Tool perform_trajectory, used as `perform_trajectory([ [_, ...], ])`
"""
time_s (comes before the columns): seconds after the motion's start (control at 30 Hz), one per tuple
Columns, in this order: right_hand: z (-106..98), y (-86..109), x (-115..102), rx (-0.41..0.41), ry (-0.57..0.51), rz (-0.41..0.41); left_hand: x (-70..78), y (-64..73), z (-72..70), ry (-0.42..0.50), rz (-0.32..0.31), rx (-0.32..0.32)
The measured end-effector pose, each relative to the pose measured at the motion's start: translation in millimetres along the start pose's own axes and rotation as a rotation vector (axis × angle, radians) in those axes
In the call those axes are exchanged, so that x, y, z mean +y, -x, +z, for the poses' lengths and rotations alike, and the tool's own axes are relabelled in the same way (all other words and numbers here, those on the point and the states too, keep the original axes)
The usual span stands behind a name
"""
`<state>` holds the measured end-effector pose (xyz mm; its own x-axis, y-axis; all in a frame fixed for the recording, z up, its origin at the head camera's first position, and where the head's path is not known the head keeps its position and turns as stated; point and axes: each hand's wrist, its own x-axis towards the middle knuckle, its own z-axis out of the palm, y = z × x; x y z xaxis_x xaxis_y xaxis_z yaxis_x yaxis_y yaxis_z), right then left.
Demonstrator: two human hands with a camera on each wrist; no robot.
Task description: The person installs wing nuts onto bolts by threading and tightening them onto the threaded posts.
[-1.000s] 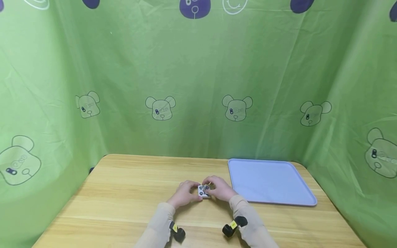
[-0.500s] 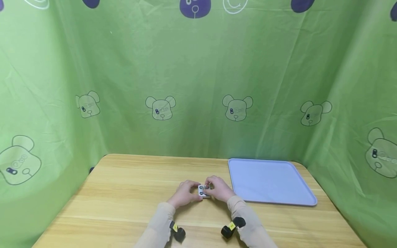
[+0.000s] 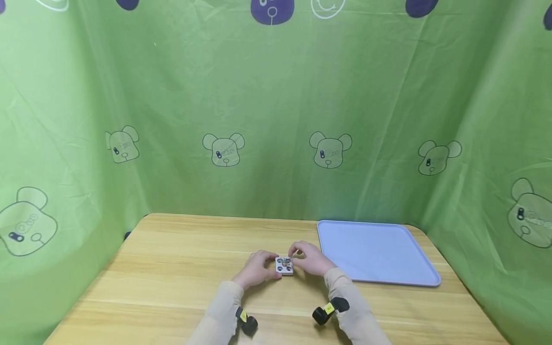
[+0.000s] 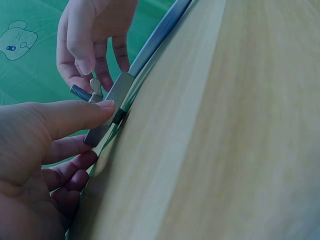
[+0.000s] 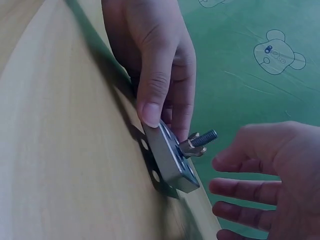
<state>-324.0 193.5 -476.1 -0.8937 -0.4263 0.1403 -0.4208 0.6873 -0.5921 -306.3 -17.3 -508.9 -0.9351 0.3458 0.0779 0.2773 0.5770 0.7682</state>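
A small square metal plate (image 3: pixel 284 273) with round holes lies near the middle of the table. Out of its top stands a threaded bolt (image 5: pixel 207 137), and a wing nut (image 5: pixel 188 148) sits on that thread close to the plate. My left hand (image 3: pixel 255 270) grips the plate from the left side, thumb on the near edge and fingers at the far edge. Just right of the plate is my right hand (image 3: pixel 312 259), its fingers loosely bent. In the right wrist view the right fingertips (image 5: pixel 223 162) are apart from the wing nut and hold nothing.
A pale blue-violet tray (image 3: pixel 375 251) lies at the table's back right, close behind my right hand. The wooden table (image 3: pixel 181 268) is enclosed by a green curtain (image 3: pixel 276 191) with bear prints. Both sleeves carry black wrist cameras.
My right hand was at the wing nut with its fingers pinched there; it has now drawn off to the right. The left hand and the plate have stayed in place.
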Motion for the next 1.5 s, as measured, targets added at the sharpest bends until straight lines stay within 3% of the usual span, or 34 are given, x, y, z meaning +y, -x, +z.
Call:
perform_trajectory([
  [0.27, 4.4, -0.8, 0.3, -0.014, -0.011, 0.006, 1.3, 0.2, 0.1, -0.016, 0.013, 0.001],
  [0.67, 10.5, 0.5, -5.5, -0.016, -0.016, -0.057, 1.0, 0.1, 0.5, -0.019, 0.009, 0.005],
  [1.27, 19.1, -1.8, -8.9, 0.038, 0.024, 0.01, 0.4, 0.1, 0.2, -0.021, 0.005, -0.006],
  [1.5, 12.9, -2.6, -4.5, -0.006, -0.002, 0.003, 0.2, -1.1, -0.1, -0.023, 0.013, 0.002],
])
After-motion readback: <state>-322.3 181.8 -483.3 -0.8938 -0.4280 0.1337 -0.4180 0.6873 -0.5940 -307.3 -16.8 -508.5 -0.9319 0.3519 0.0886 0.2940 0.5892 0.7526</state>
